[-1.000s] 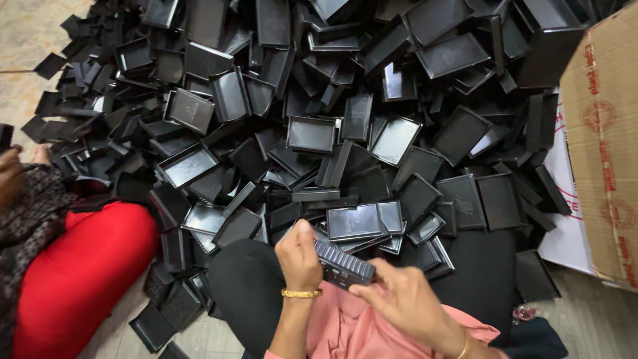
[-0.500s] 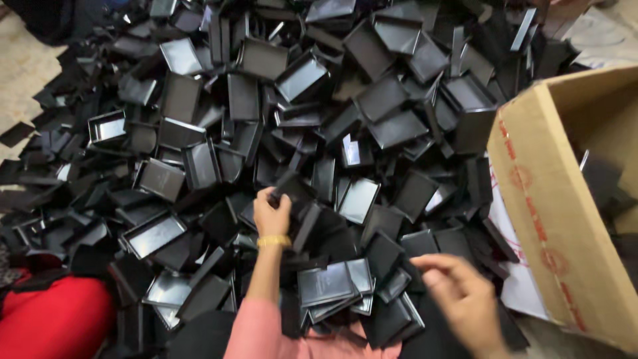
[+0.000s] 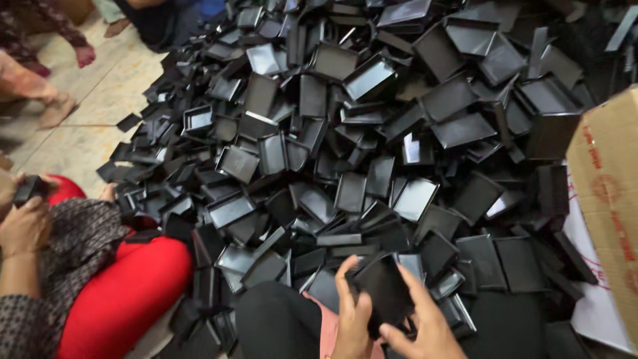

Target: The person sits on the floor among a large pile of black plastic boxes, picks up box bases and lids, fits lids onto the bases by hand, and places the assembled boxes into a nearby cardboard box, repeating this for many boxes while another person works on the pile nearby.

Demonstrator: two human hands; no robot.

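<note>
Tray (image 3: 385,292): black, shallow, rectangular, glossy plastic; both hands, left hand (image 3: 352,319) and right hand (image 3: 425,326), clamped on it.

Glossy black trays (image 3: 372,166); brown cardboard box (image 3: 608,193); red trousers (image 3: 126,292).

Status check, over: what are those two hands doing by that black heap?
Left hand and right hand both gripping one black tray. Tray held over lap, at heap's near edge. Cardboard box at right, seated person at left; nothing blocking.
</note>
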